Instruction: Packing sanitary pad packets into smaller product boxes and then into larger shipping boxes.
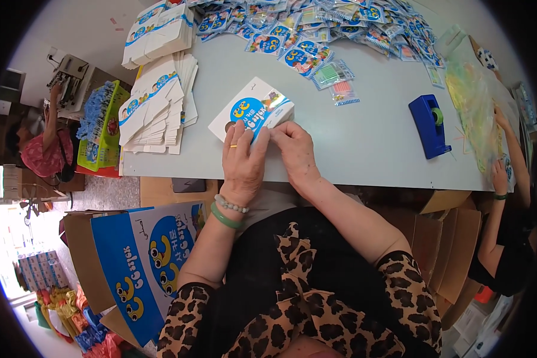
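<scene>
Now, here on the pale grey tabletop (pixel 370 134), right in front of the wearer, sits a small white cardboard box (pixel 253 107) with a blue-and-yellow printed top, turned askew to the table's edge. The left hand (pixel 243 162) lays its fingers nearly straight over the near part; its thumb is hidden, so whether it grips I cannot tell. The right hand (pixel 296 152) has thumb and forefinger drawn together by the near right edge; whether cardboard is caught between them, I cannot tell. Light, I'd judge, thin-walled and fairly stiff, perhaps a touch slick, easily dented: best held by opposite side walls, near the corners. And the look: crisp edges, big blue patch, white lettering, colourful little figures in one corner.
</scene>
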Available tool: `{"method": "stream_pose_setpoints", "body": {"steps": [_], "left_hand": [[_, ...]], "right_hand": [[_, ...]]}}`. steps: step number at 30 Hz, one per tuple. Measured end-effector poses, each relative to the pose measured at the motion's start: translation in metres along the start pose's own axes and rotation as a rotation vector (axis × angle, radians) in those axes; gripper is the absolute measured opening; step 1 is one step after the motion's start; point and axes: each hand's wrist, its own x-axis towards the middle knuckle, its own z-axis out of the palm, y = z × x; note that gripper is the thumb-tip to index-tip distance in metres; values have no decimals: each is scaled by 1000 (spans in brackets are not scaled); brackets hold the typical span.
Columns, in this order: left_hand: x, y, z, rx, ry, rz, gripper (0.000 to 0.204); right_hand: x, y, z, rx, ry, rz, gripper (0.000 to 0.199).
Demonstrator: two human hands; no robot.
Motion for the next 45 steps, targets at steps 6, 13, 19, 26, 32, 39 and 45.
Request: {"method": "stream_pose_setpoints", "body": {"steps": [6, 13, 19, 26, 32, 39, 45], "left_hand": [[9, 9, 0, 35, -107, -90, 40], [29, 14, -25, 69, -165, -202, 33], [61, 22, -8, 11, -305, -232, 34], [84, -1, 4, 67, -481, -497, 89], [97, -18, -18, -44, -518, -562, 97], [90, -75, -119, -835, -280, -879, 101], [97, -65, -343, -570, -209, -919, 96]], "right_hand": [[9, -6, -21, -58, -207, 5, 10], [31, -1, -26, -903, -159, -542, 12], [32, -11, -51, -1029, 9, -821, 6], [31, 3, -50, -1016, -65, -803, 15], [28, -1, -49, -997, -126, -774, 11], [29, 2, -57, -991, -205, -792, 4], [37, -1, -66, -994, -244, -617, 6]]}}
